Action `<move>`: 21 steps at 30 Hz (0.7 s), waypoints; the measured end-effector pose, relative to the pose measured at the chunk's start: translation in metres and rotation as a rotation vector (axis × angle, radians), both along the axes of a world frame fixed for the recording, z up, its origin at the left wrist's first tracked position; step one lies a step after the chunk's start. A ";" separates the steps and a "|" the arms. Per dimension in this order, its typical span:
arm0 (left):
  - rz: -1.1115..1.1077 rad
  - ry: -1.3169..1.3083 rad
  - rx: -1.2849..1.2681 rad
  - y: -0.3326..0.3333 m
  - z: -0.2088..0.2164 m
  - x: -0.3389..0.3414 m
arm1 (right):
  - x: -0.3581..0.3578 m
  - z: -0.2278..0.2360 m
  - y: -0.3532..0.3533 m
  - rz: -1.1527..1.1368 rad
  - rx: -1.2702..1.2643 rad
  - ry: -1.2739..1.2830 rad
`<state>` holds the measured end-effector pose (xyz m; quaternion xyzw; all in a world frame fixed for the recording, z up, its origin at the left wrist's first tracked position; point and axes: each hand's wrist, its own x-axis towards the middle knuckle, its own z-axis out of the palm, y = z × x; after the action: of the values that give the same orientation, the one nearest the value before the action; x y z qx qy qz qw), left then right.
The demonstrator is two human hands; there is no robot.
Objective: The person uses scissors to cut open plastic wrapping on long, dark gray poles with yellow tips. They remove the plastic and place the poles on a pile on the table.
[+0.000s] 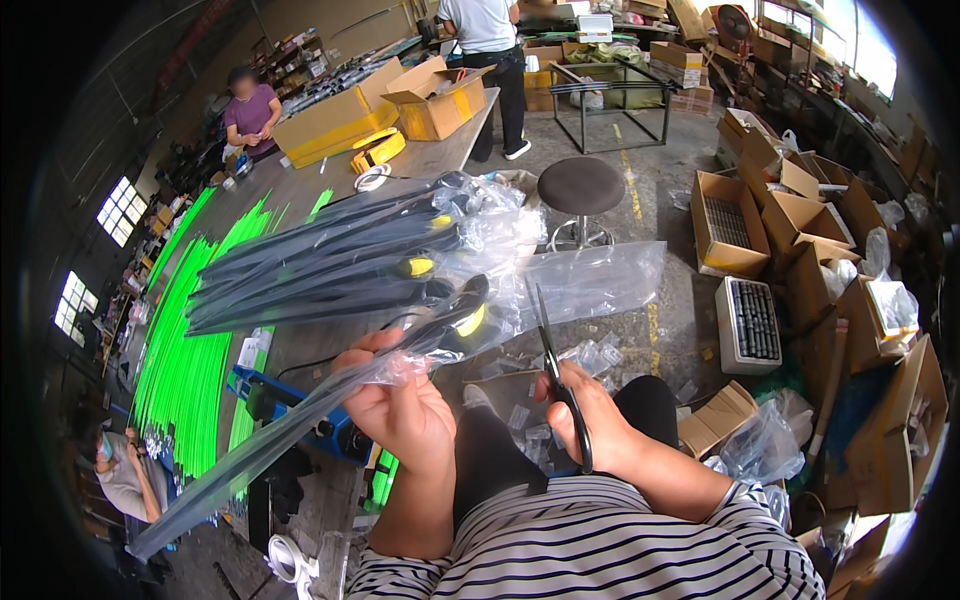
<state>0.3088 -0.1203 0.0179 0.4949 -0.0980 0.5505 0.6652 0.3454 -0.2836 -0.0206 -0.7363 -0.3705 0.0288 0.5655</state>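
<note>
My left hand [405, 410] is closed around a long clear plastic sleeve [270, 450], which slants from the lower left up to the middle. Inside it shows a dark, slender thing with a yellow patch [470, 320]. The sleeve's loose end [610, 275] sticks out to the right, crumpled near the dark thing. My right hand [600, 420] grips black-handled scissors [551, 365], blades upward and slightly apart, close to that loose end. Whether the blades touch the plastic, I cannot tell. Just beyond lies a pile of similar sleeved dark bundles [330, 260] on the table.
Bright green rods [190, 350] cover the table's left side, near a blue tool [310, 415]. A round stool [580, 187] stands ahead. Open cardboard boxes [730, 222] and plastic bags [765, 440] crowd the right. Other people [485, 30] are farther off and at left.
</note>
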 end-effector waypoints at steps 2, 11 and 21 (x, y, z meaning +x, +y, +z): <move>0.007 0.006 -0.005 -0.001 0.000 -0.001 | 0.000 0.001 0.001 -0.002 0.003 -0.004; 0.010 0.025 0.008 -0.004 0.000 -0.004 | -0.002 0.002 0.002 -0.027 0.030 -0.017; 0.017 -0.013 0.033 -0.005 0.001 -0.004 | -0.002 -0.010 0.001 -0.048 0.113 -0.082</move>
<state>0.3046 -0.1257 0.0187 0.5032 -0.1071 0.5577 0.6513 0.3431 -0.2829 -0.0302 -0.7124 -0.3765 -0.0361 0.5910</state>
